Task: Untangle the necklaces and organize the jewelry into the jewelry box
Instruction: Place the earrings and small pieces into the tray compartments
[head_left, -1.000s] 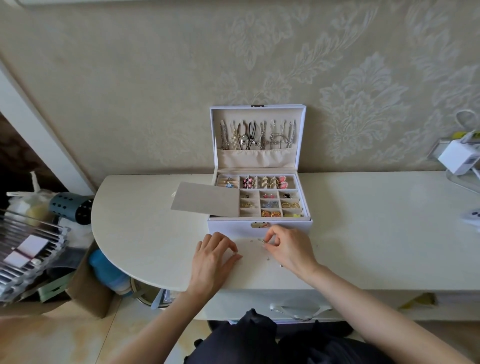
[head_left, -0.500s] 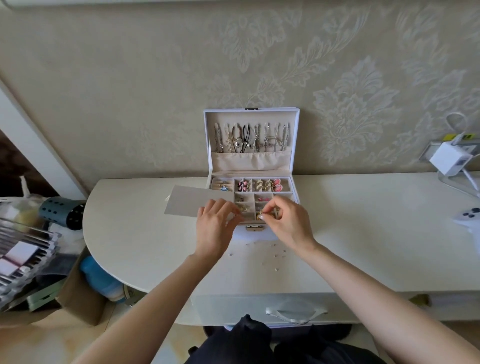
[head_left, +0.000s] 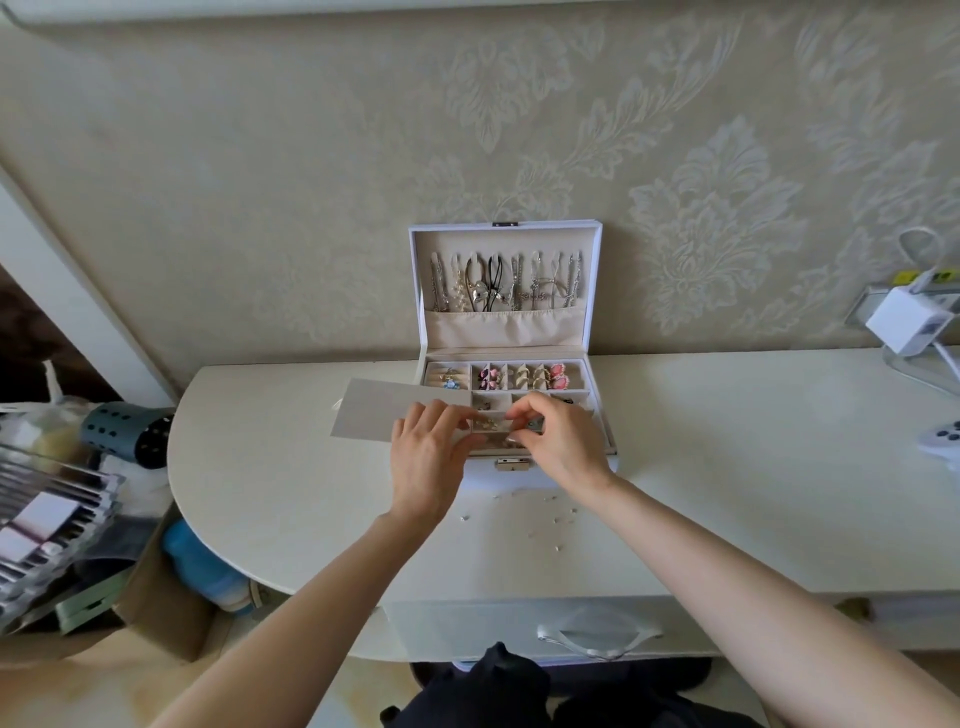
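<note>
White jewelry box (head_left: 592, 291) open; your right hand (head_left: 563, 449) pinches small piece (head_left: 515, 419) over compartments, left hand (head_left: 428, 460) grip unclear. Slip drops it in wrong cell or among loose bits (head_left: 543, 512) on tabletop (head_left: 727, 467).

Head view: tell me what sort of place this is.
Probably a bedroom or dressing corner at home. Damask wallpaper covers the wall, a white dressing table with a drawer stands against it, and an open jewelry box full of earrings and necklaces sits on top.

The left hand (head_left: 427, 460) and right hand (head_left: 563, 448) hide the front compartments of the jewelry box (head_left: 504, 330) and whatever their fingers touch.
</note>
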